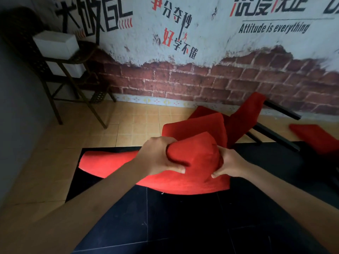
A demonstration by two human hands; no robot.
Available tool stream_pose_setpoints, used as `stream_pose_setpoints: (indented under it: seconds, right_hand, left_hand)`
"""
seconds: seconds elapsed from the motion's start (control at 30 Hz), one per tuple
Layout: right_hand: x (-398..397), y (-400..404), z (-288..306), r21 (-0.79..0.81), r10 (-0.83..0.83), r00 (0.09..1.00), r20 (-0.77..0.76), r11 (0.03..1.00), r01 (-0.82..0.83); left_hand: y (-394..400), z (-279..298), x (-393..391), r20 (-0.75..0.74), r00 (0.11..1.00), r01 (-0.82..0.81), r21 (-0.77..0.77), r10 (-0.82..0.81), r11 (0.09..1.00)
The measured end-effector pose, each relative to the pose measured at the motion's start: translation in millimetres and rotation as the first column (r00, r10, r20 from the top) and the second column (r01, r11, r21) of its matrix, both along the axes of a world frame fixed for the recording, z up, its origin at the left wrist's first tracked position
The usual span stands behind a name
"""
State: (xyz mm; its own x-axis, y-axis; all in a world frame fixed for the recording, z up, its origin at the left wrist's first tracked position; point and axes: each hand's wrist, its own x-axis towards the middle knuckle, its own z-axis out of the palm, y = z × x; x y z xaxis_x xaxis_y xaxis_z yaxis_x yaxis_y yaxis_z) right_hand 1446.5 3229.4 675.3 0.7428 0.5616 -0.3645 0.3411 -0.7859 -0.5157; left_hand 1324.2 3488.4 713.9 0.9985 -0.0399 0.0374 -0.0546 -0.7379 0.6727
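A red cloth (176, 178) lies spread on a black tabletop (183, 217), its far end bunched into a raised fold (194, 151). My left hand (157, 156) grips the left side of that fold, thumb on the near face. My right hand (229, 164) pinches its right side, thumb pointing left across the cloth. Both forearms reach in from the bottom of the view.
More red cloth (244, 118) hangs over a black metal frame (282, 110) behind the table, and another red piece (315, 138) lies at the right. A dark stool (73, 70) carrying a white box (56, 44) stands at the back left by the brick-print wall.
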Motion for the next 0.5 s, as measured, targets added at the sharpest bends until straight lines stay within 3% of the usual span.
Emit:
stream_pose_setpoints:
  seconds: [0.1, 0.23, 0.3, 0.37, 0.43, 0.5]
  right_hand:
    - [-7, -12, 35, 0.07, -0.008, 1.0, 0.004, 0.998, 0.008]
    - [-22, -14, 93, 0.258, -0.057, 0.998, 0.0, 0.965, 0.055]
    - [-29, -12, 109, 0.276, -0.065, 0.998, 0.007, 0.959, 0.06]
    - [-37, -12, 113, 0.196, -0.003, 0.998, 0.063, 0.981, -0.009]
    - [-40, -16, 110, 0.02, 0.08, 0.977, 0.196, 0.996, -0.086]
    - [-37, -26, 109, -0.071, 0.077, 0.96, 0.271, 0.996, -0.059]
  left_hand:
    - [12, -3, -6, -0.055, 0.996, 0.072, -0.032, -0.074, 0.997]
    - [24, -17, -17, -0.109, 0.993, -0.024, 0.233, 0.051, 0.972]
    - [16, -20, -11, -0.1, 0.991, -0.051, 0.286, 0.083, 0.957]
    - [4, -20, -3, -0.111, 0.99, -0.048, 0.326, 0.089, 0.944]
    - [-9, -19, 4, -0.123, 0.989, -0.031, 0.38, 0.084, 0.924]
    - [-27, -17, 10, -0.112, 0.991, -0.014, 0.42, 0.067, 0.907]
